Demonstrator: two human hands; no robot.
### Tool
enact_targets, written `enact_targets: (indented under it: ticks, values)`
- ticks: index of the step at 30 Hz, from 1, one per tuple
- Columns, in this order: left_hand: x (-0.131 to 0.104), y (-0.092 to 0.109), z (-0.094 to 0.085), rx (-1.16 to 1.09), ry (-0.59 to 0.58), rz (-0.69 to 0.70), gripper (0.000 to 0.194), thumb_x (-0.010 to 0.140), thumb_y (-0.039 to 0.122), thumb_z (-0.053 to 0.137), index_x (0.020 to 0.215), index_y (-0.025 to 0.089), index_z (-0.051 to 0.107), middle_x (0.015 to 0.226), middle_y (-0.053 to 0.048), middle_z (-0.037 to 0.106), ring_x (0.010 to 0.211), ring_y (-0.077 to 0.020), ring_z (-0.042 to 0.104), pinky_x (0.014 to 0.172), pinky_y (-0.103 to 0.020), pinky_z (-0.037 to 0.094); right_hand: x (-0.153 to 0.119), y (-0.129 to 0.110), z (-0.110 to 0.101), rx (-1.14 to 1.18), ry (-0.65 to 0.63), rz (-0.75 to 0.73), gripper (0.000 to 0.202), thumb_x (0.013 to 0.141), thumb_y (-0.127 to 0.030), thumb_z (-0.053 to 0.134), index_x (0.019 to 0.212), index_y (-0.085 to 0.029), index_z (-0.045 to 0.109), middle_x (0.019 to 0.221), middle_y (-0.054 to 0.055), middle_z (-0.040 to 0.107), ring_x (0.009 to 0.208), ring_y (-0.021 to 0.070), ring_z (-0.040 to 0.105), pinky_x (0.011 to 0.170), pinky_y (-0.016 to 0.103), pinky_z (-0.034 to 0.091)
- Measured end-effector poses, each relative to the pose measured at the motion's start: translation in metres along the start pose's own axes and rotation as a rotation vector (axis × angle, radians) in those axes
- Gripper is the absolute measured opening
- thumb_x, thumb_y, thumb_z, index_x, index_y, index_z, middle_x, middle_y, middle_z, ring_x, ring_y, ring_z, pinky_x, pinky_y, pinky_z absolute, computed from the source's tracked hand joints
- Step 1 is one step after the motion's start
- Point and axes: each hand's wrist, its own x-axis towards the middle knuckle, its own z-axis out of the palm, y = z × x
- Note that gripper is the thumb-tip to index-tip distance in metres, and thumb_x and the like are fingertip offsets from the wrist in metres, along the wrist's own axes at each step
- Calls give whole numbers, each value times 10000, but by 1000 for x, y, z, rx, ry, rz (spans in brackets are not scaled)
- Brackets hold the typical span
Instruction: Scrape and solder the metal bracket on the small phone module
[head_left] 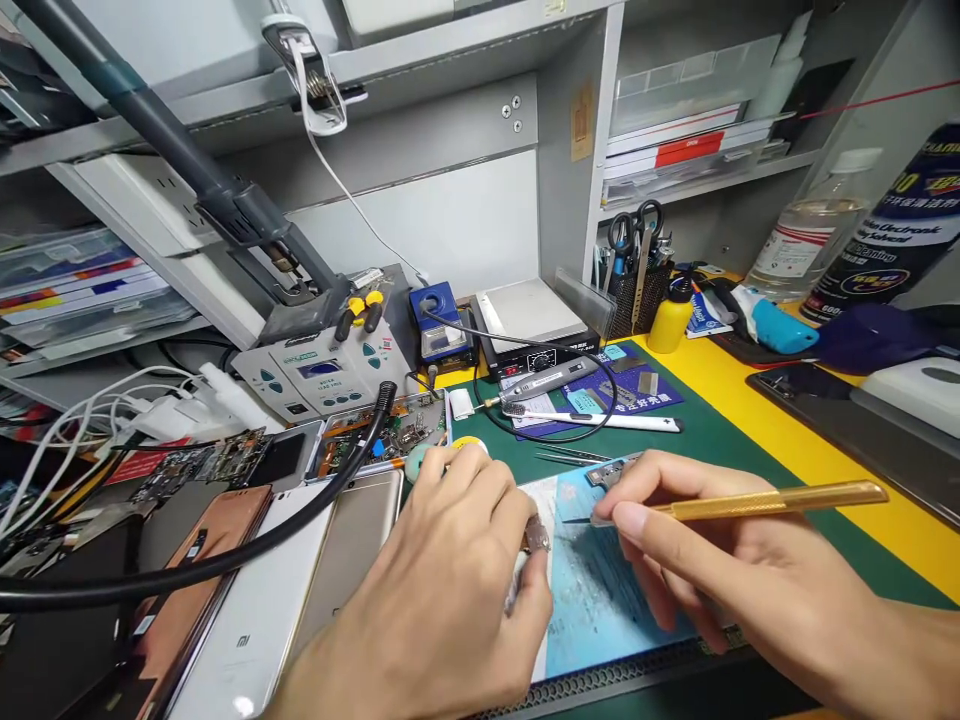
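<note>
Both hands grip: left hand (457, 560) a small part (537, 535), right hand (739, 560) a thin-tipped golden tool (787, 499).

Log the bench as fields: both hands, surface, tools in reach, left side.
left hand: thumb and fingers around a small part, mostly hidden
right hand: grips a gold-handled tool, thin tip pointing left
surface: smudged blue pad under the tool tip
beyond pad: tweezers, white brush
left side: white phone, back up, black hose crossing above it
</note>
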Motion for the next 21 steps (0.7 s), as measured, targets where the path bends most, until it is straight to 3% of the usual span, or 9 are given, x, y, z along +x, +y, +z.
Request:
enact_targets:
  ticks: [7,11,14,18,21]
  values:
    - [2,1,10,-7,120,58,116,930,152,547,878,159,650,834,-60,603,829,-249,501,815,-463,402,-2,1,-1,-8,34,-50,399,1013,-568,562,823,-220,609,511,-63,509,446,95,430,418,197,371]
    - [2,2,15,3,193,98,103,922,123,567,880,155,654,801,-49,615,790,-235,520,826,-461,411,-4,-3,2,-299,93,-250,239,1036,-364,553,853,-237,639,604,-48,568,477,107,514,439,213,415]
    - [2,1,18,-4,206,108,99,920,109,568,913,148,658,788,-42,611,773,-229,523,829,-461,410,-6,-4,7,-501,190,-452,174,957,-183,574,804,-255,613,674,-35,645,559,133,628,530,242,489]
    - [3,0,18,-35,173,99,115,894,95,571,949,144,660,814,-50,604,801,-238,515,838,-465,402,-14,4,11,-615,272,-650,191,895,-98,551,926,-285,577,787,0,727,662,196,707,583,313,512]
    - [3,1,17,-53,146,76,125,900,89,558,950,157,651,830,-44,593,824,-233,502,906,-481,398,-20,13,11,-695,233,-695,223,896,-67,523,939,-284,550,687,-16,653,552,182,626,545,337,473]
